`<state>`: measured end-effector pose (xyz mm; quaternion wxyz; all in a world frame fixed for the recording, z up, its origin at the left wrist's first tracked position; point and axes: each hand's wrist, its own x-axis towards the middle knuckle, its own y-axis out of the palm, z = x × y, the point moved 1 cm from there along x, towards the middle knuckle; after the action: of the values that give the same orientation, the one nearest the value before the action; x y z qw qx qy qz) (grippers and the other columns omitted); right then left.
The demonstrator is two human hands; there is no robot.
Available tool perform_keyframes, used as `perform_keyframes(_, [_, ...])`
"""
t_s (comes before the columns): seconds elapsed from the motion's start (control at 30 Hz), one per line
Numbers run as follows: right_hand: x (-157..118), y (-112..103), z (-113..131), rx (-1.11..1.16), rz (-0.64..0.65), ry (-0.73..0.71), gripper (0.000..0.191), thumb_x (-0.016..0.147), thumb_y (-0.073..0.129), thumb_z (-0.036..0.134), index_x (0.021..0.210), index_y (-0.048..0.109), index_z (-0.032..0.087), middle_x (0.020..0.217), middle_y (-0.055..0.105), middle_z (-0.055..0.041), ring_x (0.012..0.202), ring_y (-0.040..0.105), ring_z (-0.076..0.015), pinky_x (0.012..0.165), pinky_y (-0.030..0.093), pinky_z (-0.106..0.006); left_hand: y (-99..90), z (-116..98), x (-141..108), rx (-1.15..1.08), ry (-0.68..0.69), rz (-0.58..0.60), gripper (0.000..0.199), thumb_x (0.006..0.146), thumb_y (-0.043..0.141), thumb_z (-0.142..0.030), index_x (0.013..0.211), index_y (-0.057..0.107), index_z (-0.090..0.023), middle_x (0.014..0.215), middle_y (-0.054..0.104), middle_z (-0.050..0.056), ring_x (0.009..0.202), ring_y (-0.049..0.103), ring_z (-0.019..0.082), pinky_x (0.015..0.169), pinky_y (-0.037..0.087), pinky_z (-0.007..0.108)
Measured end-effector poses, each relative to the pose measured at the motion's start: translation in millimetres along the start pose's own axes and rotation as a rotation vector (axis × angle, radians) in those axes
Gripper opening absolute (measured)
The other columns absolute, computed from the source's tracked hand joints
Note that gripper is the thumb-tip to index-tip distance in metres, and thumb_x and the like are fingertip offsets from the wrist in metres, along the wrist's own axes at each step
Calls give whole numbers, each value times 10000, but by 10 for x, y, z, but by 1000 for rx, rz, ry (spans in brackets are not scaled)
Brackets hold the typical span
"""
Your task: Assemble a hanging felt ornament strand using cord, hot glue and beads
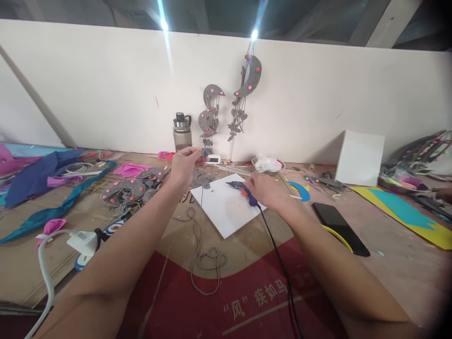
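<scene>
the left hand (187, 162) is raised above the desk (395, 263), its thumb and fingertips pinching a thin grey cord (202, 188) that hangs in front of the white board (226, 219), with grey loops of cord lying on the cardboard (169, 240) nearer the person. the right hand (263, 188) is at the glue gun (243, 189), which is over the board with its nozzle pointing left, but the fingers are partly hidden, so one cannot tell how firmly they grasp it; a phone (341, 228) lies near the right forearm.
</scene>
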<state>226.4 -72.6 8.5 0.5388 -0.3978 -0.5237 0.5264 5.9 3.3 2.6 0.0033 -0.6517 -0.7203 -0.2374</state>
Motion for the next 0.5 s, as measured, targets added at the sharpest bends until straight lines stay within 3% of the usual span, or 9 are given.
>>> perform_keyframes(0.1, [209, 354, -209, -74, 171, 88, 443, 885, 479, 473, 961, 663, 78, 1031, 679, -223, 942, 644, -297, 744, 438, -319, 30, -4, -18, 0, 9, 22, 187, 616, 740, -250, 693, 631, -118, 644, 625, 21, 623, 657, 143, 566, 502, 234])
perform_keyframes(0.2, [277, 545, -303, 20, 241, 91, 361, 849, 524, 413, 939, 675, 98, 990, 698, -185, 872, 657, -270, 670, 441, -290, 62, -23, -54, -8, -4, 30, 186, 623, 739, -245, 680, 624, -111, 630, 618, 22, 605, 652, 145, 558, 502, 243])
perform_keyframes(0.33, [324, 569, -370, 97, 247, 160, 295, 818, 538, 398, 896, 669, 145, 907, 712, -115, 740, 657, -215, 543, 410, -254, 87, -35, -89, -42, -54, 42, 197, 627, 745, -240, 702, 621, -107, 639, 630, 30, 616, 655, 143, 582, 511, 247])
perform_keyframes(0.5, [344, 513, -398, 234, 201, 286, 238, 793, 558, 367, 708, 606, 150, 741, 671, -104, 679, 637, -201, 489, 381, -242, 67, 2, -71, -92, -82, 45, 208, 614, 755, -225, 710, 612, -109, 657, 642, 32, 614, 653, 129, 599, 511, 238])
